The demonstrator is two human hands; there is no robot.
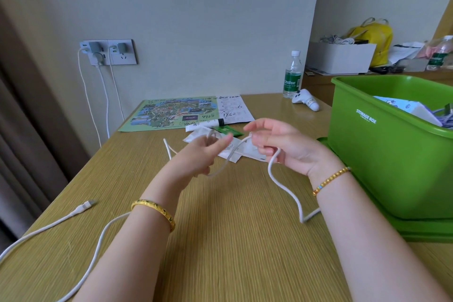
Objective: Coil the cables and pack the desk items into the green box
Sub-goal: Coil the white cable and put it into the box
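Observation:
Both hands hold a white cable (285,186) above the middle of the wooden desk (232,240). My left hand (196,154) grips a blurred loop of it. My right hand (277,144) has curled fingers round another stretch, which hangs down in a curve and passes under my right forearm. A second white cable (49,224) with a plug end lies at the desk's left front. The green box (382,149) stands at the right on its green lid, with papers and a cord inside.
A map sheet (171,113), a white tube (208,125), a green sachet (228,131) and white wrappers (245,149) lie behind my hands. A water bottle (292,76) and white controller (306,100) stand near the far edge. Chargers fill a wall socket (109,52).

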